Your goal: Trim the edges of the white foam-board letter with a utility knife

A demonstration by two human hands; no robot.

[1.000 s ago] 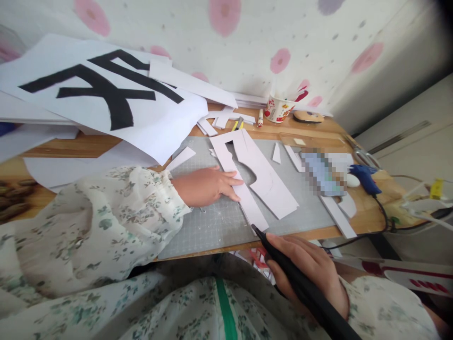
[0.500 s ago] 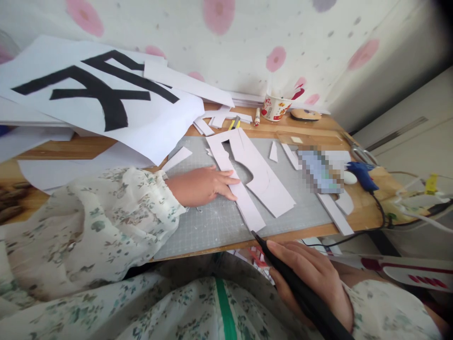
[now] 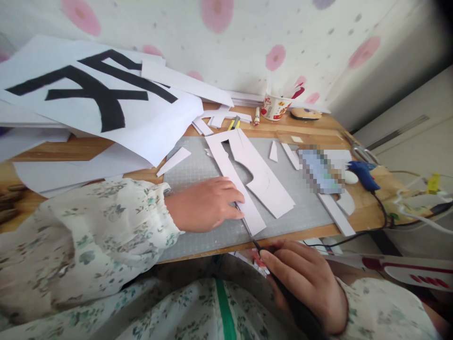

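Note:
A white board piece (image 3: 269, 182) with a curved cutout lies on the grey cutting mat (image 3: 201, 241). My left hand (image 3: 212, 203) rests at the left strip of this piece, its fingers bent and drawn together at the strip's edge; whether they pinch anything is hidden. My right hand (image 3: 304, 278) is wrapped round a black pen-shaped tool (image 3: 292, 295) near the mat's front edge. The tool's thin tip meets the lower left corner of the strip, and a dark thin line runs from there along the edge to my left fingers.
Paper with black shapes (image 3: 113, 106) covers the back left. A cup of tools (image 3: 276, 106), a yellow cutter (image 3: 234, 123) and white offcuts lie at the back. A blurred rectangle (image 3: 322, 170), a blue tool (image 3: 363, 174) and cables are at the right.
My left hand has slid down along the strip towards the tool, and its spread fingers have drawn together. My right hand has moved slightly left and down with the tool.

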